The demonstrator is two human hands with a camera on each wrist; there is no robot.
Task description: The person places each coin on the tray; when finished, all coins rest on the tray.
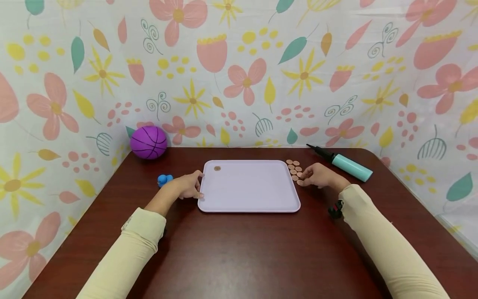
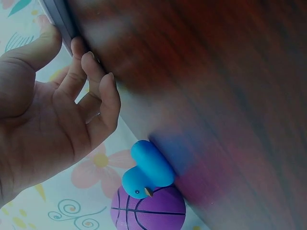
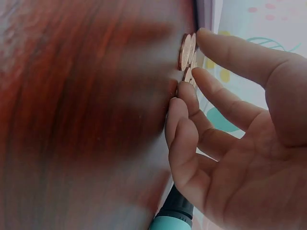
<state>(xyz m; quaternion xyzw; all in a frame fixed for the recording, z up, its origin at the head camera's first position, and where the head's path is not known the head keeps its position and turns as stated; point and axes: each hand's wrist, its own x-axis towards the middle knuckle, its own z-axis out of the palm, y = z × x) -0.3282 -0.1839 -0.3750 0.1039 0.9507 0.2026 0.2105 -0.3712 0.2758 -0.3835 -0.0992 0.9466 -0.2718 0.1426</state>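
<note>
While left fingers (image 2: 111, 98) pinch the mid-frame tray (image 1: 246, 187), right fingers (image 3: 223, 98), loosely parted, empty, reach probably slippery coins (image 1: 293, 172), best edge-gripped.

At the back left corner of the dark reddish-brown table (image 1: 239, 257), a purple toy basketball (image 1: 148, 143) with black seam lines. Nearer the front, apart from the basketball, a blue toy duck (image 1: 163, 180) with a small orange-brown beak. Toward the back right corner, a hand air pump (image 1: 352, 167), lying aslant: turquoise barrel, black end tapering to a thin nozzle directed back and left. Beyond the table, a white backdrop (image 1: 239, 74) printed with pink blossoms, yellow flowers and teal leaves.
</note>
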